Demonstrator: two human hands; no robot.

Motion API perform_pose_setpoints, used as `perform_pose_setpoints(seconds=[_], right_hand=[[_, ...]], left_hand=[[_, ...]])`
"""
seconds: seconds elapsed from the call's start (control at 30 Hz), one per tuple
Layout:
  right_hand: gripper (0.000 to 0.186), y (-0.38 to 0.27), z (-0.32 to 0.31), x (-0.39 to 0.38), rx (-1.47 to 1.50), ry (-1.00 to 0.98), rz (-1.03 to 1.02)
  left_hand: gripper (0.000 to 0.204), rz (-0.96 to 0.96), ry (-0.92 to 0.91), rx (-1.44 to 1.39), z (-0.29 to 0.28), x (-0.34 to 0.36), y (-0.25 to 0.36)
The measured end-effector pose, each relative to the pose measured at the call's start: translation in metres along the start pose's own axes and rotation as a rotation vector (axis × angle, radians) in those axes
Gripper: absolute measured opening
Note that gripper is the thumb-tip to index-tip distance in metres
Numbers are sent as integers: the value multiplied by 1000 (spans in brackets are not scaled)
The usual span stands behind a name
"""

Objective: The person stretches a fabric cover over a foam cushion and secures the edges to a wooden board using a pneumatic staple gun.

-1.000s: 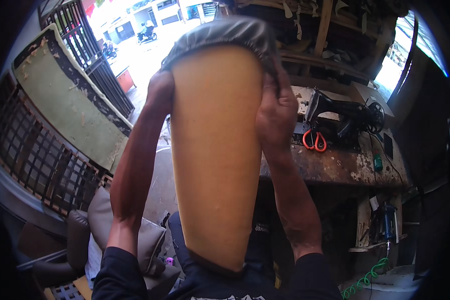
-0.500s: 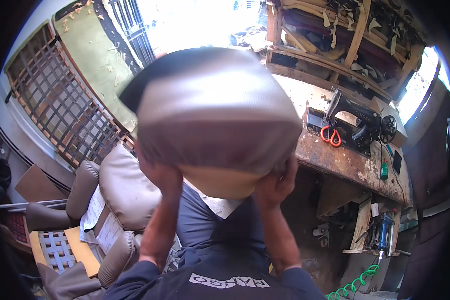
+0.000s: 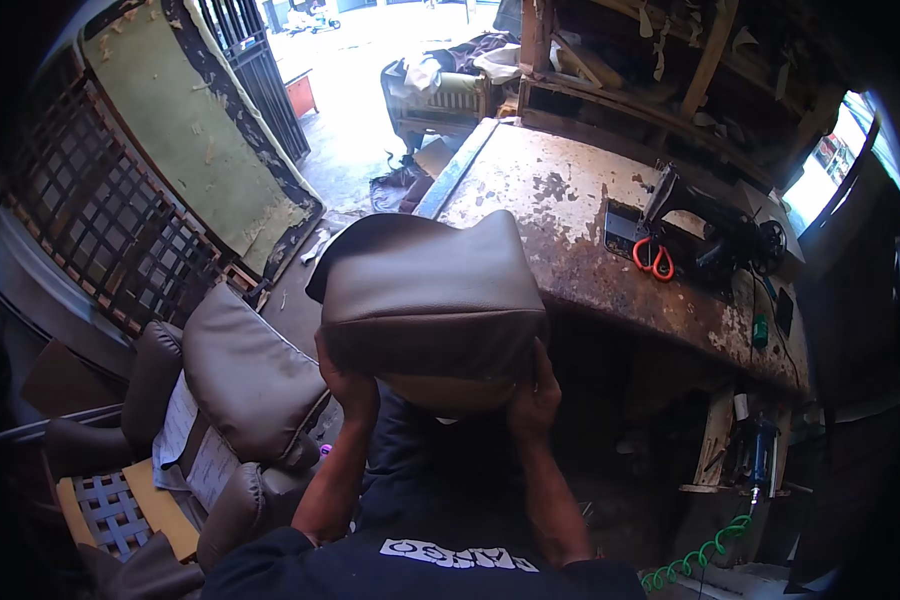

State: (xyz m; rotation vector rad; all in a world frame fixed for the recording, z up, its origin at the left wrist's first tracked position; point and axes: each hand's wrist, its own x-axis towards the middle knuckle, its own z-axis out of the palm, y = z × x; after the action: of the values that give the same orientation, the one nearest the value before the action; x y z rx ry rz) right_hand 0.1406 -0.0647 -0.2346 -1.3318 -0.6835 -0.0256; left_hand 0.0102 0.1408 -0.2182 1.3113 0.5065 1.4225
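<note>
A boxy cushion [image 3: 425, 280] covered in brown-grey leather-like material is held up in front of my body. My left hand [image 3: 350, 385] grips its lower left side, fingers partly hidden behind the edge. On the lower right side my right hand [image 3: 537, 395] presses against it, the fingers closed along the cover. A seam runs across the side facing me, and a tan strip shows along its underside. The cushion's far left edge looks black. Its far side is hidden from me.
To the right stands a worn worktable [image 3: 570, 215] with a black sewing machine [image 3: 715, 225] and orange-handled scissors [image 3: 654, 259]. A brown padded seat piece [image 3: 245, 375] lies at the left, near a webbed frame [image 3: 110, 200]. A green coiled hose [image 3: 705, 550] hangs at the lower right.
The cushion has come down and closer to my body, with both hands still on it. Its blur is gone, and more of the table and the bright floor beyond now shows.
</note>
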Motion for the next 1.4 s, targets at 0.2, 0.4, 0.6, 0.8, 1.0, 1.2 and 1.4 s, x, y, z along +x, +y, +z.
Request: perform_pose_setpoints(seconds=[0.2,0.4,0.6,0.8,1.0,1.2,1.4], right_hand=[[47,-8,-26,46,741,-114,240],[45,-4,-15,108,719,58,532],[49,0,-4,137,906,-131,706],[42,7,-15,164,973,-9,538],[40,12,-29,173,919,-39,526],[43,-7,-20,163,906,44,548],[40,-22,-8,168,990,72,514]], left_hand=[[54,-185,-240,17,-10,44,3],[68,-712,-532,-930,-15,90,8],[60,-960,-523,-741,-5,121,-17],[32,-749,-356,-680,17,141,-16],[38,-815,-599,-893,31,151,-1],[39,-787,-501,-787,25,150,-8],[37,-766,-555,-841,39,147,15]])
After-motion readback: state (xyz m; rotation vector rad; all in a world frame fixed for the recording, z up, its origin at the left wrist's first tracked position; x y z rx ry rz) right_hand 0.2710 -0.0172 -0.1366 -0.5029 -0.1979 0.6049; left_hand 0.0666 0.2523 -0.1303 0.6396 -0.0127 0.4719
